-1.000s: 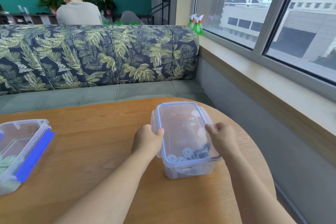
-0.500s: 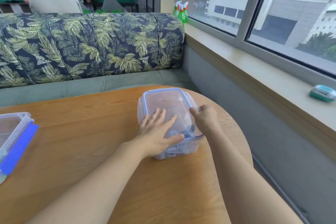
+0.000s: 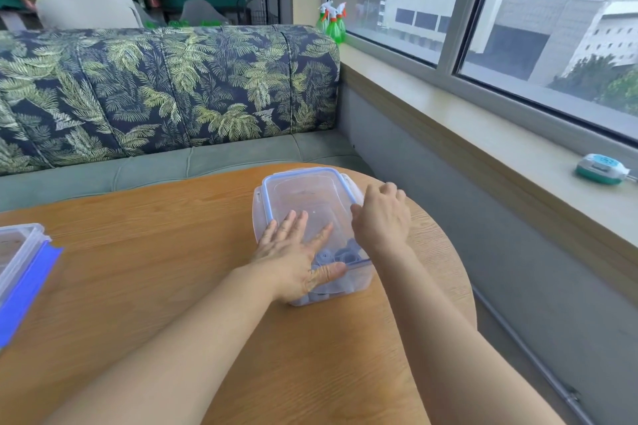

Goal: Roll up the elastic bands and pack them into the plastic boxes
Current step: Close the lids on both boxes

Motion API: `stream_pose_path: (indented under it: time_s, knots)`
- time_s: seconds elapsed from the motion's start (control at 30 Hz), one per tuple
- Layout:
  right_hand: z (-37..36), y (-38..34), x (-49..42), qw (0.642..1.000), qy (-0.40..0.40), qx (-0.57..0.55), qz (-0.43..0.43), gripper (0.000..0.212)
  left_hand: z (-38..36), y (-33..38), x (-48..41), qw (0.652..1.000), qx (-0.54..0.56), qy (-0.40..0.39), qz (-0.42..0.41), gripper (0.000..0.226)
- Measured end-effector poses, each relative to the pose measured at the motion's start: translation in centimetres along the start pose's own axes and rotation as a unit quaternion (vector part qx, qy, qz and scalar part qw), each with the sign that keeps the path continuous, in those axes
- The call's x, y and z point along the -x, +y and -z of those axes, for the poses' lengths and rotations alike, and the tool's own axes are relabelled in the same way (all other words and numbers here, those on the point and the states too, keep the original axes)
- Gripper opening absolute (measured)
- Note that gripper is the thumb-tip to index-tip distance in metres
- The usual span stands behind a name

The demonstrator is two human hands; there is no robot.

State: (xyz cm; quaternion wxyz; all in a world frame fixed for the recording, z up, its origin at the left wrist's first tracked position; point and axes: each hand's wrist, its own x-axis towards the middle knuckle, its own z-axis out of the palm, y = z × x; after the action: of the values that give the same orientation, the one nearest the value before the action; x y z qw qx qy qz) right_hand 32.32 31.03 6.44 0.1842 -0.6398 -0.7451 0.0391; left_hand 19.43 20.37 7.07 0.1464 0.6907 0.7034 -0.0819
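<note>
Lidded plastic box [image 3: 310, 197] on the counter [image 3: 172, 252], long axis running away from the person; rolled elastic bands [image 3: 340, 254] show at its near end. Left grip [image 3: 297, 259] lies flat on the lid, fingers straight, pressing. Right grip [image 3: 381, 217], fingers curled, sits against the right long edge, likely nearest the side latch; whether it clasps anything cannot be told.
</note>
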Motion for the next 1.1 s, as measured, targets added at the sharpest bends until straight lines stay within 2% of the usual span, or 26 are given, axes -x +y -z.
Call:
stream_pose_path:
  time_s: [0.07,0.17,0.33,0.53,0.7,0.9,1.1]
  knots:
    - [-0.1,-0.7,0.3,0.997,0.031,0.041,0.055,0.016,0.0,0.0,0.0,1.000,-0.004,-0.002,0.002,0.083]
    - [-0.4,-1.1,0.6,0.998,0.002,0.025,0.065,0.018,-0.1,-0.1,-0.1,1.000,-0.009,0.001,0.003,0.085]
    - [-0.2,-1.5,0.8,0.999,-0.027,-0.026,0.019,0.018,-0.1,-0.1,-0.1,1.000,-0.010,0.006,-0.001,0.090]
    - [-0.3,-1.6,1.2,0.995,-0.039,-0.078,-0.043,0.024,-0.3,-0.1,-0.2,1.000,-0.001,0.013,-0.001,0.085]
    - [-0.5,-1.3,1.1,0.993,-0.044,-0.093,-0.054,0.020,-0.2,-0.1,-0.3,1.000,0.009,0.012,-0.002,0.086]
    - [-0.5,-1.2,0.1,0.981,-0.089,-0.140,-0.096,0.018,-0.3,-0.2,-0.1,1.000,0.014,0.013,-0.003,0.084]
    - [-0.7,-1.1,-0.3,0.973,-0.084,-0.173,-0.129,0.017,-0.2,-0.1,-0.1,1.000,0.012,0.011,-0.004,0.087]
